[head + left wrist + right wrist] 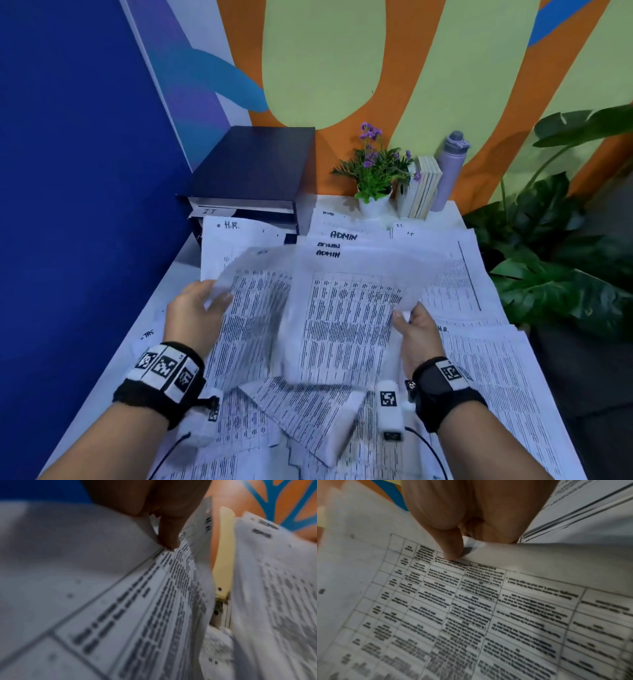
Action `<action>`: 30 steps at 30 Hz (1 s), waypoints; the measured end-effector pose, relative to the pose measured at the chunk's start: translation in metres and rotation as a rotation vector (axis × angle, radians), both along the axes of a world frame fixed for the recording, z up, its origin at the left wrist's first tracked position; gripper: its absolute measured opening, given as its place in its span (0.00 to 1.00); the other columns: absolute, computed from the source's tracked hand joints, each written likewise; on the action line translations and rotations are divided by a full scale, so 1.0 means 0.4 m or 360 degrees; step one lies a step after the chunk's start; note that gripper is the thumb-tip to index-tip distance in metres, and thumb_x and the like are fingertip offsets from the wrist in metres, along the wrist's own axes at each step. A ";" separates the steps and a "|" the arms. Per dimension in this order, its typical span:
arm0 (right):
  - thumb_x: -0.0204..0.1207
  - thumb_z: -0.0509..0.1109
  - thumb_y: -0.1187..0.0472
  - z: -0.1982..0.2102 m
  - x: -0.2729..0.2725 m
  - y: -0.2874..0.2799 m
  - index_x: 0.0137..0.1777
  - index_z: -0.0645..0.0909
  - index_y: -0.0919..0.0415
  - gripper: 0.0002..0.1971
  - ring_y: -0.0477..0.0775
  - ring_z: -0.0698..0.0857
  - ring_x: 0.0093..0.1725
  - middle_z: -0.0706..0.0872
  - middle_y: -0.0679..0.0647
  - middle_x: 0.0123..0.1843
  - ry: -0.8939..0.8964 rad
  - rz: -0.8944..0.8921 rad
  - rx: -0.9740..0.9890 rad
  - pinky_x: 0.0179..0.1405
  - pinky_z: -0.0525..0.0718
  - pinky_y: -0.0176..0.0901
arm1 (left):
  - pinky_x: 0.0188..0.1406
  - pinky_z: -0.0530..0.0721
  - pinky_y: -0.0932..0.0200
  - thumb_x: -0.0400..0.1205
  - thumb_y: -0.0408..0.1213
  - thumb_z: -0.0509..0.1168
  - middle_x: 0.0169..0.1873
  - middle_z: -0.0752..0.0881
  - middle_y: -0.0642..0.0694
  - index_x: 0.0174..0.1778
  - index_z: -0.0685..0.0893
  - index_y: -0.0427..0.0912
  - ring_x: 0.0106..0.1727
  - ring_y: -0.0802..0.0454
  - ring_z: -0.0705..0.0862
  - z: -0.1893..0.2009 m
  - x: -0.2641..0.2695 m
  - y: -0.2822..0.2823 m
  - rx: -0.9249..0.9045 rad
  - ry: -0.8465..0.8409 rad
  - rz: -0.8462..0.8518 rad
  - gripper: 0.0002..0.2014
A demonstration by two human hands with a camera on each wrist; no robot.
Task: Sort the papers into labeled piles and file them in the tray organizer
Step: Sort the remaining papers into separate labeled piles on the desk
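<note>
Above the paper-strewn table [534, 394], each hand pinches a sheet by its side edge — left hand [195, 308] a blurred page [253, 308], right hand [419, 330] an ADMIN sheet [346, 308]. Light, floppy, easily creased — best held near a corner, thumb on top.

Table text on sheet [471, 615] blurred, unreadable; tray organizer [253, 178] partly covered.

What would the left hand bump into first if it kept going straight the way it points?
Probably the H.R. sheet. The left hand, pinching a lifted paper, points away and a little rightward; that sheet sticks out of the tray organizer just beyond. Depth is hard to judge here.
</note>
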State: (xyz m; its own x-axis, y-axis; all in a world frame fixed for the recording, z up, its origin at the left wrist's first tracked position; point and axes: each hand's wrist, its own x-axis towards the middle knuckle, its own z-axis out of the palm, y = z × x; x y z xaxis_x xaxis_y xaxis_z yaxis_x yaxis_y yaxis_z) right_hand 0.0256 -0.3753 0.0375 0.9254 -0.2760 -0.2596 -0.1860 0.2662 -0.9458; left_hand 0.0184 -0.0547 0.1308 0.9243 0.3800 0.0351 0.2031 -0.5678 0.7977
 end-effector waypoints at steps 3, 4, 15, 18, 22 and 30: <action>0.76 0.73 0.67 0.011 0.001 0.001 0.49 0.79 0.59 0.07 0.52 0.78 0.47 0.82 0.54 0.46 -0.0029 0.0006 0.0048 0.57 0.76 0.51 | 0.59 0.83 0.46 0.80 0.36 0.70 0.50 0.88 0.44 0.49 0.85 0.49 0.54 0.44 0.86 0.018 0.000 0.010 -0.0132 -0.0166 -0.0031 0.05; 0.79 0.68 0.71 0.010 0.002 0.001 0.48 0.80 0.59 0.06 0.52 0.79 0.44 0.83 0.52 0.43 -0.0007 0.0000 0.0072 0.54 0.77 0.47 | 0.57 0.83 0.47 0.81 0.36 0.69 0.52 0.88 0.47 0.57 0.82 0.54 0.54 0.46 0.86 0.023 0.001 0.014 -0.0172 -0.0208 -0.0057 0.11; 0.82 0.68 0.62 0.060 0.020 0.114 0.40 0.80 0.54 0.08 0.46 0.82 0.40 0.83 0.48 0.37 -0.0055 0.0270 -0.0096 0.52 0.81 0.43 | 0.55 0.81 0.60 0.83 0.48 0.66 0.47 0.86 0.56 0.42 0.86 0.59 0.49 0.68 0.84 0.019 -0.008 -0.063 -0.0402 -0.0214 -0.0386 0.05; 0.81 0.68 0.56 0.075 0.020 0.164 0.55 0.81 0.51 0.05 0.47 0.87 0.54 0.89 0.48 0.52 -0.0046 0.0472 -0.0210 0.60 0.83 0.46 | 0.56 0.85 0.49 0.83 0.42 0.67 0.49 0.86 0.49 0.45 0.86 0.53 0.52 0.53 0.86 0.012 0.000 -0.078 -0.0392 -0.0342 -0.0220 0.03; 0.80 0.67 0.52 0.026 -0.007 0.185 0.71 0.73 0.44 0.19 0.46 0.78 0.71 0.80 0.41 0.70 0.0125 0.0833 -0.0492 0.75 0.74 0.54 | 0.57 0.82 0.51 0.84 0.43 0.65 0.45 0.85 0.51 0.46 0.84 0.43 0.48 0.53 0.84 0.022 0.024 -0.043 -0.0378 -0.0389 0.0075 0.08; 0.82 0.55 0.74 -0.041 0.100 -0.015 0.80 0.59 0.67 0.25 0.65 0.75 0.72 0.72 0.64 0.76 0.0676 -0.0200 -0.0810 0.66 0.76 0.50 | 0.51 0.73 0.71 0.83 0.24 0.60 0.54 0.76 0.54 0.62 0.84 0.48 0.51 0.57 0.78 0.003 0.009 0.010 0.0313 -0.0287 -0.0013 0.18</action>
